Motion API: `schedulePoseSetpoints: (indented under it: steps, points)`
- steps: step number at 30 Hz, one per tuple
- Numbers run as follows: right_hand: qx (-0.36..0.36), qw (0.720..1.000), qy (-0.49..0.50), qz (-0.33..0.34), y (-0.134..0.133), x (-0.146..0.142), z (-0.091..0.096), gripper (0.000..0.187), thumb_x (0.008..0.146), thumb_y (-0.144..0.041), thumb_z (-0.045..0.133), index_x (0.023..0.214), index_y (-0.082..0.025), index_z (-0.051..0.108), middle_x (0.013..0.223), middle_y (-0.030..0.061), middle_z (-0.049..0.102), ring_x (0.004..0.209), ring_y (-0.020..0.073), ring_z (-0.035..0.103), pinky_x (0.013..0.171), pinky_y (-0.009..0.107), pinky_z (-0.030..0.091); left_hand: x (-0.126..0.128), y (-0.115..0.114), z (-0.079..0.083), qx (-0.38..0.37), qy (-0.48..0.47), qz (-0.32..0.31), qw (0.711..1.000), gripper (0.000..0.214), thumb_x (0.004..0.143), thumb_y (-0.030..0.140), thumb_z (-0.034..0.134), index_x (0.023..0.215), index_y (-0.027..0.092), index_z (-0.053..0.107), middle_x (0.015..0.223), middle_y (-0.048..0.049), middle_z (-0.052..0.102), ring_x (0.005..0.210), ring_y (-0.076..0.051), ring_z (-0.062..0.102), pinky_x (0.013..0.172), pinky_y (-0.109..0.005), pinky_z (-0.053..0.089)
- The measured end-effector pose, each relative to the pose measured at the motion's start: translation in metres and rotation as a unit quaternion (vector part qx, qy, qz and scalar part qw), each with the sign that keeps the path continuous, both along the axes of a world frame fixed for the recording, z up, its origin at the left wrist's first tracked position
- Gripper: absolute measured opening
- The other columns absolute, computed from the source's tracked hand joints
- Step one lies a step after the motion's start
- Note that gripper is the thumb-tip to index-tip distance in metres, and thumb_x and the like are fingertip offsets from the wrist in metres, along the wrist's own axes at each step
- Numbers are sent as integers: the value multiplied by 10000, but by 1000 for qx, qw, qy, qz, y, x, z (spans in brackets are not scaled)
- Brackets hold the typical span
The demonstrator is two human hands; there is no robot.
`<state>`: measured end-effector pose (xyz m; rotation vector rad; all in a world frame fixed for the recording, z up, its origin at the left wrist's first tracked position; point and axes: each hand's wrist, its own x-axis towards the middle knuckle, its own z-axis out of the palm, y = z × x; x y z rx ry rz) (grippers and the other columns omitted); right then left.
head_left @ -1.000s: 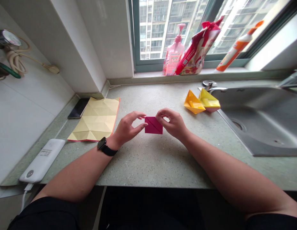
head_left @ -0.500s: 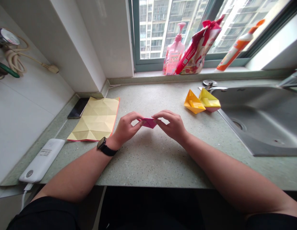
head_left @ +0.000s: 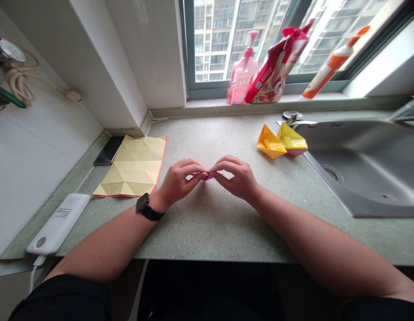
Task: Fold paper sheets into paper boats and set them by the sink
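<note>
Between my two hands is a small folded piece of pink paper [head_left: 208,175], mostly covered by the fingers. My left hand [head_left: 180,179], with a black watch [head_left: 147,207] on its wrist, pinches the paper's left side between thumb and fingers. On the other side, my right hand [head_left: 238,176] pinches it the same way. The fingertips of both hands nearly meet over it. Farther right, an orange folded paper boat [head_left: 270,141] leans against a yellow one [head_left: 293,139]. Left of my hands lie creased yellow sheets [head_left: 135,162] with a red-orange edge.
A dark phone [head_left: 109,150] and a white power bank [head_left: 59,223] with a cable lie at the left. The steel sink [head_left: 370,165] takes up the right. A pink pump bottle [head_left: 242,78], a red bag [head_left: 276,67] and an orange-white bottle [head_left: 330,67] stand on the windowsill.
My left hand has moved right, closer to my right hand. The fingers now cover more of the pink paper, and less of its flat face shows.
</note>
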<state>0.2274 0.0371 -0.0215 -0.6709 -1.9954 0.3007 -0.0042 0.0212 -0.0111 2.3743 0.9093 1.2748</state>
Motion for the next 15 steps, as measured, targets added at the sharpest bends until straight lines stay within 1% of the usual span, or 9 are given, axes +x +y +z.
schedulePoseSetpoints:
  steps: [8, 12, 15]
  points:
    - [-27, 1000, 4, -2, -1, 1, 2, 131, 1005, -291, 706, 879, -283, 738, 857, 25, 758, 812, 210, 710, 764, 387, 584, 1, -1, 0, 9, -40, -10, 999, 92, 1038, 245, 739, 981, 221, 806, 1018, -65, 811, 941, -191, 766, 884, -367, 634]
    - [-31, 999, 22, -7, -1, 1, 5, 114, 1013, -246, 669, 911, -275, 710, 862, 22, 732, 807, 204, 692, 761, 381, 574, 1, 1, 2, -4, -62, 4, 998, 88, 1037, 243, 736, 974, 215, 791, 1007, -59, 805, 936, -187, 755, 891, -365, 625]
    - [-27, 998, 43, -30, 1, 2, 5, 98, 1011, -223, 643, 932, -271, 673, 874, 20, 718, 828, 207, 676, 783, 385, 571, 0, 4, 1, -15, -84, 25, 996, 78, 1039, 240, 724, 980, 212, 767, 993, -51, 792, 952, -191, 742, 911, -369, 610]
